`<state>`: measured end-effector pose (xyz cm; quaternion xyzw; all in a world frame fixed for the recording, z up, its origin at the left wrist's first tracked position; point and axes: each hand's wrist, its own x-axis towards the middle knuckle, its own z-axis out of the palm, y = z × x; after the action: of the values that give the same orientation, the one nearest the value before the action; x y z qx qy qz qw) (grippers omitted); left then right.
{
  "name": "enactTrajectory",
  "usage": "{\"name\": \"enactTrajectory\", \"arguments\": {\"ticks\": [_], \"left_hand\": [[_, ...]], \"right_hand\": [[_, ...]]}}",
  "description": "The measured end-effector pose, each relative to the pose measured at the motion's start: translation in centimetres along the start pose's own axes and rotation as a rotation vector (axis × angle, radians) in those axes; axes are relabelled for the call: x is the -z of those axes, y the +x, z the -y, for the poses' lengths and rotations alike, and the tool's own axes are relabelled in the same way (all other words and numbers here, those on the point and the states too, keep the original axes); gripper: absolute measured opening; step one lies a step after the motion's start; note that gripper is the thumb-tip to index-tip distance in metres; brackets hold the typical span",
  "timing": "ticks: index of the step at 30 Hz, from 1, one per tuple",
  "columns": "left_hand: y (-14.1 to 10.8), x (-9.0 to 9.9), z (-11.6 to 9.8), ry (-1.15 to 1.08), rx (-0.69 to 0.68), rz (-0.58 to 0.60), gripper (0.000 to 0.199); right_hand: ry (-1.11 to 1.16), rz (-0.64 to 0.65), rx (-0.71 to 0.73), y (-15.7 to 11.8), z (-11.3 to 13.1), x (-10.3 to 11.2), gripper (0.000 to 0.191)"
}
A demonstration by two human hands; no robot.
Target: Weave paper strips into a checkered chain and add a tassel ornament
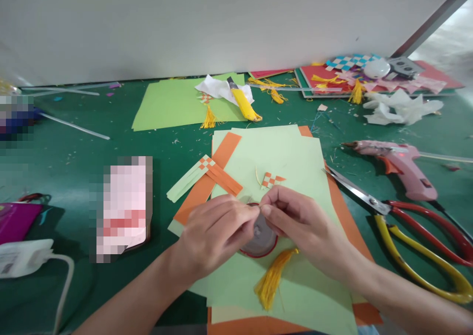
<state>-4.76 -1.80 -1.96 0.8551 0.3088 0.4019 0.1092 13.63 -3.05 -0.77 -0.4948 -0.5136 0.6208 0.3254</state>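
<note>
Head view: two hands (218,231) (303,226) pinch one tassel (271,281)

A yellow tassel (272,278) is held up by its top end, which is pinched between the fingertips of the left hand (216,234) and the right hand (301,226). Its soft threads hang down and fan out a little at the bottom. It is laid over a pale green sheet of paper (295,157). A roll of tape (260,239) with a red rim is seen just under the two hands, half hidden by them. It lies flat on the same green paper, right beside the tassel's top.
</note>
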Motion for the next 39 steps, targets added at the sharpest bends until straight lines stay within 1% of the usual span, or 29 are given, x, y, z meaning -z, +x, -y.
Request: {"name": "enactTrajectory", "arguments": {"ticks": [5, 10, 14, 17, 21, 27, 31, 35, 39], "left_hand": [[0.22, -0.05, -0.08, -0.01, 0.004, -0.015, 0.013], [0.58, 0.15, -0.29, -0.024, 0.071, -0.042, 0.01], [0.76, 0.25, -0.41, -0.006, 0.07, -0.044, 0.01], [0.66, 0.21, -0.31, 0.005, 0.05, -0.031, 0.012], [0.3, 0.1, -0.05, 0.002, 0.024, -0.017, 0.014], [0.08, 0.02, 0.14, 0.041, -0.017, -0.032, 0.012], [0.03, 0.09, 0.25, 0.07, -0.025, 0.007, 0.013], [-0.04, 0.13, 0.3, 0.1, -0.047, 0.017, 0.014], [-0.16, 0.11, 0.41, 0.075, -0.038, 0.026, 0.013]], "right_hand": [[0.025, 0.029, -0.007, -0.05, -0.03, 0.15, 0.023], [0.077, 0.089, -0.058, 0.13, 0.62, 0.41, 0.025], [0.114, 0.123, -0.087, 0.31, 0.86, 0.57, 0.027], [0.109, 0.109, -0.083, 0.35, 0.77, 0.57, 0.026], [0.06, 0.067, -0.041, 0.26, 0.58, 0.46, 0.025], [0.011, 0.022, -0.005, 0.23, 0.31, 0.3, 0.022], [-0.009, -0.007, -0.001, 0.24, 0.11, 0.18, 0.021], [-0.015, -0.02, -0.001, 0.26, 0.0, 0.1, 0.019], [-0.014, -0.019, 0.007, 0.33, -0.01, 0.15, 0.019]]}}
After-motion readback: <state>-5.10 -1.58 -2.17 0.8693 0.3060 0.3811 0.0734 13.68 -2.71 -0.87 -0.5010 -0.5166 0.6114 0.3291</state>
